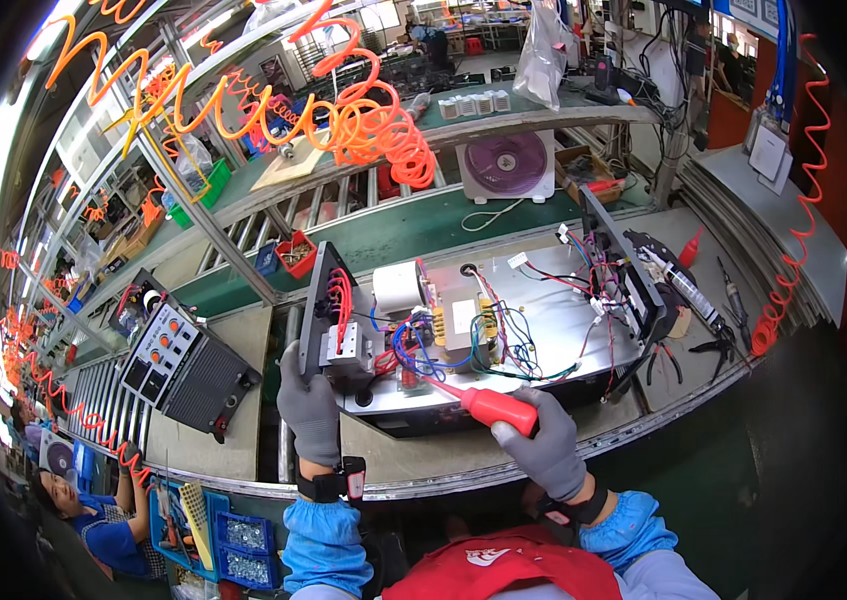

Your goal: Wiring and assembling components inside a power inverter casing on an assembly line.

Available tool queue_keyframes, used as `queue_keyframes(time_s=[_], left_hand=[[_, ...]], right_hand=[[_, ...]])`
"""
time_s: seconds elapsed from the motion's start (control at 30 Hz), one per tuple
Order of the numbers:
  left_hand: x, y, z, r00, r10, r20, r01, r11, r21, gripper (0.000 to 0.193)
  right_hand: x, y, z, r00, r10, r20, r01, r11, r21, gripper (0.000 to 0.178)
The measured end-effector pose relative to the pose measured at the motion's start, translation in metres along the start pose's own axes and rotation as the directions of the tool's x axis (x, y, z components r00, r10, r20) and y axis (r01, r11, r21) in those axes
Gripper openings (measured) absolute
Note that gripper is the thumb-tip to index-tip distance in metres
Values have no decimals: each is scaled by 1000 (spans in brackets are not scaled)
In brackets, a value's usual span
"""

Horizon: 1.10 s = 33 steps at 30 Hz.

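My right hand (549,446), in a grey glove, is closed round a red squeeze bottle (499,408). The bottle lies tilted, its thin nozzle pointing left into blue and red wires near the front edge of an open metal chassis (558,330). My left hand (311,412), also gloved in grey, grips the lower edge of the chassis's dark left end panel (316,310); some fingertips are hidden. On the chassis are a white cylinder (398,287), a grey block with red wires (347,350) and a transformer-like part (461,322). The right end panel (638,280) carries bundled wiring.
A finished-looking machine with orange knobs (171,345) stands at left. Right of the chassis lie a sealant gun (678,280), pliers (663,364) and another red bottle (690,250). Orange coiled hoses (363,125) hang overhead. A co-worker (108,525) is at lower left, beside blue bins (248,550).
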State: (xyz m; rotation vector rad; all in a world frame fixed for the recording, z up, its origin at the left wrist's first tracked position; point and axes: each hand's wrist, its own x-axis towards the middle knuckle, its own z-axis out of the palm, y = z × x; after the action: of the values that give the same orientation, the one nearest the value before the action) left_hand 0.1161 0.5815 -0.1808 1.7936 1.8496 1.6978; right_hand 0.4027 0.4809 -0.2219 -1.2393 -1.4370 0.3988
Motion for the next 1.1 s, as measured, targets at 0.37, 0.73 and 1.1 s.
queue_keyframes(time_s=[0.37,0.73,1.1], left_hand=[[-2,-1,3,1000,14,0,-14,999,34,51],[-4,2,6,1000,-11,4,11,1000,-24,54],[-6,9,6,1000,-16,6,17,1000,-11,53]], right_hand=[[12,11,-4,995,97,27,-98,993,61,45],[23,11,-13,986,142,88,-150,985,84,44],[21,13,-8,999,40,7,-40,999,25,44]])
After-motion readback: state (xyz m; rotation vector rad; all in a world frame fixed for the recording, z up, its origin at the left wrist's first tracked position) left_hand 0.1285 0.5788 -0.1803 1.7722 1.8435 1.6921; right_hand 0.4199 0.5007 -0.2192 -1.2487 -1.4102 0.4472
